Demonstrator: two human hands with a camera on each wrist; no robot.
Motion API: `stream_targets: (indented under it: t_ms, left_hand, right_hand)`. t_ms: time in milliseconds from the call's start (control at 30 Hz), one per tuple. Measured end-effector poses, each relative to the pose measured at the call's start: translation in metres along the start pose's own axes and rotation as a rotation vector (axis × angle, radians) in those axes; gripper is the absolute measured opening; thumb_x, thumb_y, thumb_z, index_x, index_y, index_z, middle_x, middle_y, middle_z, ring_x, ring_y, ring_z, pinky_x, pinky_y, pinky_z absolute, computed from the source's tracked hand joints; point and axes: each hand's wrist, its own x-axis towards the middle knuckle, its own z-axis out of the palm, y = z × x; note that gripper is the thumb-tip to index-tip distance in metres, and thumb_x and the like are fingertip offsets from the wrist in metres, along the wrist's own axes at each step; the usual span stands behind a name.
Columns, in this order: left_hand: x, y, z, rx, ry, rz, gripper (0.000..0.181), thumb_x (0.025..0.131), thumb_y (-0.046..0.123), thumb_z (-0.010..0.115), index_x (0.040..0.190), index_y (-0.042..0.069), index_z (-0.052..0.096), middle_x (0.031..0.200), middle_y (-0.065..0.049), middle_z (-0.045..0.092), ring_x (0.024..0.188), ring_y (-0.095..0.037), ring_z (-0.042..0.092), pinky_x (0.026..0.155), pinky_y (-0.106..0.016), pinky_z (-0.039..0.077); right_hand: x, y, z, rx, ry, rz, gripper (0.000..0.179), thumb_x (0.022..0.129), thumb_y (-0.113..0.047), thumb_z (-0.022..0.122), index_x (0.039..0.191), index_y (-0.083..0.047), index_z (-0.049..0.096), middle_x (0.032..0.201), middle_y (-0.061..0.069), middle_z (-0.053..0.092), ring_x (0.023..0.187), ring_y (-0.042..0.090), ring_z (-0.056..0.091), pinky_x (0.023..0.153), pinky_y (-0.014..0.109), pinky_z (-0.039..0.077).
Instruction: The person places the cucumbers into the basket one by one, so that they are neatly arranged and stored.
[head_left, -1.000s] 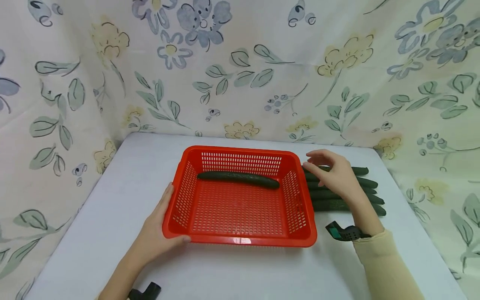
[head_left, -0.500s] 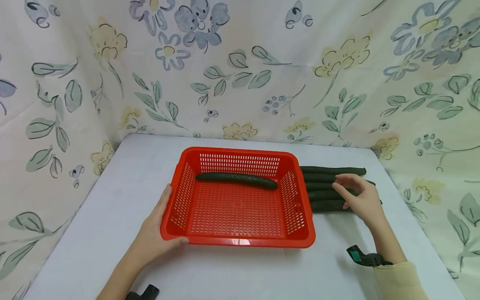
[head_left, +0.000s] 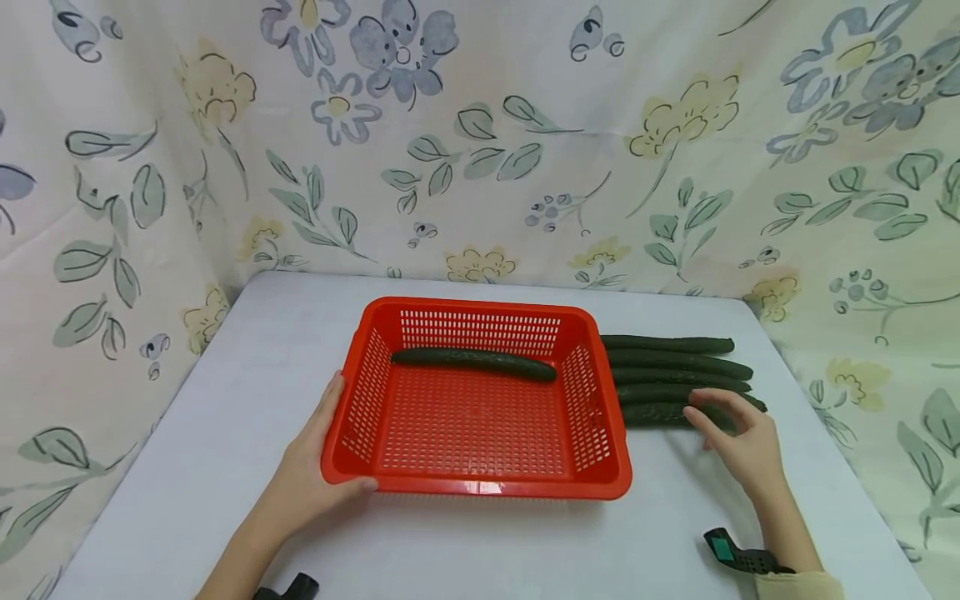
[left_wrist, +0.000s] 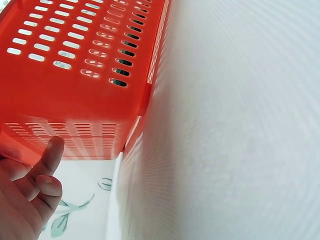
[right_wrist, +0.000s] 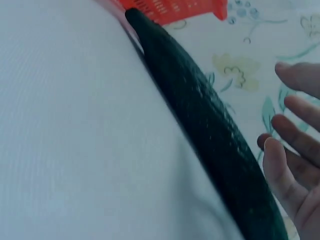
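At the left edge of the red perforated plastic basket [head_left: 525, 487]: left hand [head_left: 313, 468], fingers fairly straight, bracing its near-left corner, no closed grip. Inside: one long dark-green cucumber [head_left: 474, 361], lengthwise, toward the far wall. Right of basket: five more long dark-green cucumbers [head_left: 667, 359] side by side on the white tabletop [head_left: 480, 546]. One in, five out; looks early. Far right: right hand [head_left: 752, 443], half open, holding nothing, at the nearest cucumber [head_left: 652, 414]; contact unclear. Vs 0.5 s ago: right hand lower, closer to the person; basket, left hand, cucumbers look unchanged.
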Motion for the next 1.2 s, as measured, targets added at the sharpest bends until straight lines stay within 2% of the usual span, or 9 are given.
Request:
stream_targets:
  t_ms: [167,233,400,500,633,700,800,1000,1200]
  left_hand:
    - [0.000,-0.001,0.000,0.001,0.006,0.010,0.134,0.070,0.027,0.097,0.172,0.030,0.009,0.178,-0.003,0.018,0.147,-0.034,0.043,0.091,-0.024,0.054]
    - [0.000,-0.001,0.000,0.005,0.006,0.011,0.135,0.070,0.027,0.097,0.172,0.029,0.009,0.178,-0.003,0.017,0.148,-0.035,0.043,0.091,-0.024,0.054]
    - [-0.001,-0.001,-0.001,0.037,0.000,0.005,0.136,0.070,0.030,0.097,0.172,0.030,0.008,0.178,-0.003,0.017,0.151,-0.037,0.039,0.094,-0.025,0.053]
    - [-0.001,-0.001,-0.001,0.051,-0.002,0.007,0.137,0.070,0.032,0.098,0.172,0.031,0.007,0.178,-0.003,0.017,0.151,-0.037,0.039,0.095,-0.026,0.053]
    - [0.000,-0.002,-0.002,0.049,0.001,0.015,0.137,0.070,0.032,0.098,0.172,0.031,0.008,0.178,-0.003,0.017,0.151,-0.037,0.038,0.094,-0.025,0.053]
    - [0.001,-0.002,-0.002,0.054,0.003,0.018,0.137,0.069,0.032,0.098,0.172,0.030,0.008,0.178,-0.003,0.017,0.151,-0.037,0.038,0.095,-0.025,0.053]
    - [0.001,-0.001,-0.002,0.070,0.009,0.021,0.138,0.068,0.033,0.099,0.172,0.030,0.008,0.178,-0.003,0.018,0.151,-0.037,0.039,0.097,-0.027,0.053]
    - [-0.002,0.000,0.000,0.070,0.010,0.018,0.137,0.069,0.033,0.098,0.172,0.030,0.009,0.178,-0.002,0.019,0.148,-0.036,0.042,0.094,-0.028,0.055]
    - [-0.003,0.001,0.000,0.049,0.002,0.010,0.135,0.070,0.032,0.097,0.172,0.029,0.009,0.178,-0.001,0.017,0.150,-0.037,0.040,0.093,-0.026,0.054]
  right_hand:
    - [-0.005,0.012,0.000,0.025,0.082,-0.033,0.034,0.084,0.013,0.081,0.116,0.004,0.073,0.114,-0.010,0.072,0.100,-0.005,0.067,0.055,0.017,0.055]
    - [-0.006,0.017,0.000,0.019,0.109,-0.031,0.035,0.082,0.015,0.082,0.115,0.005,0.074,0.114,-0.007,0.072,0.088,-0.001,0.070,0.053,0.017,0.054]
    - [-0.007,0.027,-0.001,-0.072,0.114,-0.023,0.041,0.081,0.007,0.087,0.120,0.001,0.074,0.119,-0.021,0.064,0.056,0.001,0.066,0.049,0.015,0.050]
    - [-0.008,0.030,0.000,-0.130,0.103,-0.057,0.045,0.079,0.002,0.091,0.121,-0.003,0.076,0.123,-0.018,0.064,0.074,-0.008,0.065,0.055,0.011,0.051]
    - [-0.006,0.033,0.002,-0.173,0.099,-0.115,0.048,0.073,0.003,0.094,0.118,-0.005,0.078,0.124,-0.002,0.067,0.102,-0.011,0.057,0.063,0.006,0.049]
    - [-0.004,0.033,0.002,-0.208,0.095,-0.145,0.050,0.070,0.003,0.096,0.116,-0.005,0.079,0.123,0.005,0.068,0.109,-0.013,0.052,0.065,0.005,0.047]
    - [-0.003,0.034,0.003,-0.271,0.082,-0.197,0.052,0.065,0.001,0.098,0.113,-0.005,0.080,0.119,0.011,0.069,0.112,-0.013,0.046,0.068,0.005,0.041]
    - [-0.002,0.035,0.005,-0.343,0.050,-0.272,0.051,0.059,-0.002,0.100,0.107,-0.006,0.082,0.113,0.014,0.068,0.112,0.002,0.047,0.092,0.006,0.028]
    - [-0.004,0.035,0.003,-0.338,0.041,-0.232,0.048,0.061,-0.008,0.102,0.105,-0.011,0.083,0.111,0.011,0.073,0.110,-0.014,0.047,0.096,-0.001,0.025]
